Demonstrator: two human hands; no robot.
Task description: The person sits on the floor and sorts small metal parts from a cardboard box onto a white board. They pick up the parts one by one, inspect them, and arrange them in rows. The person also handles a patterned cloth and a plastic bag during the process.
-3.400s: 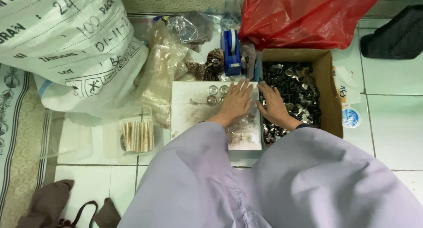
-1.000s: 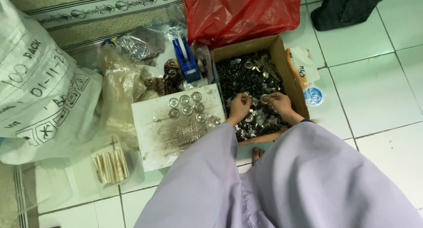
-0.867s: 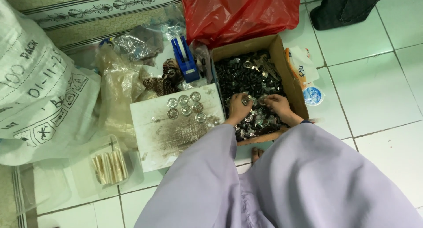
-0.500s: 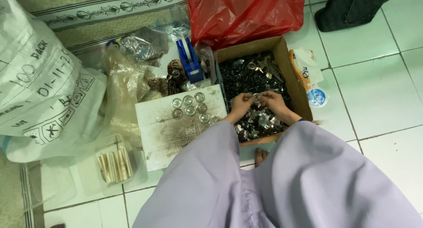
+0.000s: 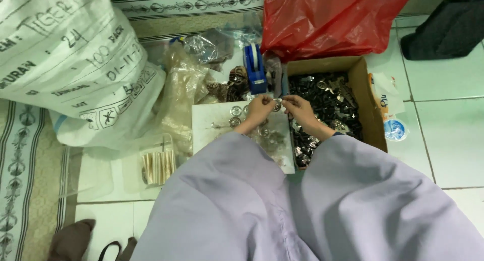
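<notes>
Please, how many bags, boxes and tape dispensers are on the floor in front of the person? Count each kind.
Bags: 2, a white sack and a red plastic bag
Cardboard boxes: 1
Blue tape dispensers: 1
Total: 4

Soft, even light falls from above on the pale green tiled floor (image 5: 448, 140), bright enough to leave no hard shadows. The crumpled red plastic bag (image 5: 333, 19) carries white streaks of glare along its folds, and the clear crinkled plastic wrap (image 5: 201, 46) glints in spots. Inside the brown cardboard box (image 5: 360, 104) the light drops off; its dark metal contents show only as small sparkles. The wearer's lilac cloth sleeves (image 5: 302, 205) fill the lower frame, slightly soft. The left hand (image 5: 259, 109) and right hand (image 5: 298, 107) sit small at centre, fine detail between their fingertips lost. The white woven sack (image 5: 70, 59) bulges at the left edge, bent by the wide lens.
</notes>
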